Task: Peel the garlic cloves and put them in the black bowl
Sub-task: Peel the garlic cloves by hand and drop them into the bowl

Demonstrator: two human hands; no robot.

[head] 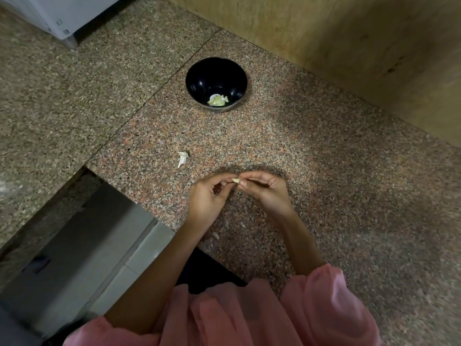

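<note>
Clove: a pale garlic clove [236,181] is up off the counter, well on the near side of the black bowl [197,81], caught between both sets of fingertips.
Clove axis: the long axis runs side to side, from one hand to the other; which end is the tip is too small to tell.
Bowl: upright on the speckled granite countertop [324,146], open mouth up.
Bowl contents: a small heap of peeled cloves [218,100] sits at the bottom, against the near wall.
Left hand: the left hand [207,196] comes in palm inward, fingers curled, thumb and forefinger pinching the clove's left end.
Right hand: the right hand [264,191] mirrors it, fingers bent, fingertips nipping the right end; the two hands meet at the clove.
Arms: both forearms angle in from pink sleeves [316,295] at the near edge.
Loose piece: a white garlic scrap [182,158] lies on the counter between bowl and hands, left of the clove; clove or husk, I cannot tell.
Peel: thin papery bits [215,236] lie under the wrists, further from the bowl than the hands.
</note>
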